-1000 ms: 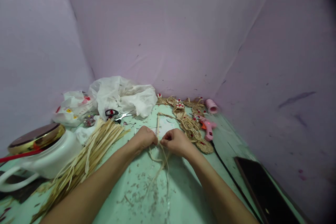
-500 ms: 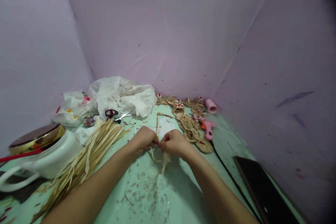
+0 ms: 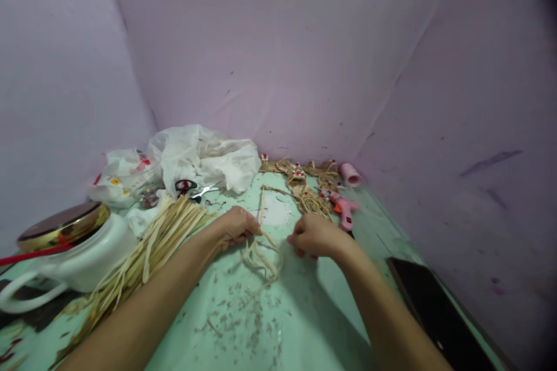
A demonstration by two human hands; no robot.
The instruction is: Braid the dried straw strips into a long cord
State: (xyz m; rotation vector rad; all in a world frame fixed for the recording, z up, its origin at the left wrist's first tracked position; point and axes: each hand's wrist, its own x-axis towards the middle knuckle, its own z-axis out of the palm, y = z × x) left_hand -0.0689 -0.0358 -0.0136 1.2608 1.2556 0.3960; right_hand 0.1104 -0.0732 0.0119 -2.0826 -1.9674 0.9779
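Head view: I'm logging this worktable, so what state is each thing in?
Fibre cord, near ends loose
Left hand, fingers pinching the cord
Right hand, fingers curled, apart from the left hand; whether gripping unclear
Raffia bundle, loose strips, lying flat
Hot glue gun, lying down, red light lit
Scissors, lying down; blade opening unclear
White plastic bag, crumpled
Pink spool, on its side

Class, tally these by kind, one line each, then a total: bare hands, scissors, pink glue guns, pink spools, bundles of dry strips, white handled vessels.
Bare hands (left hand, right hand): 2
Scissors: 1 pair
Pink glue gun: 1
Pink spool: 1
Bundle of dry strips: 1
White handled vessel: 1
Total: 7
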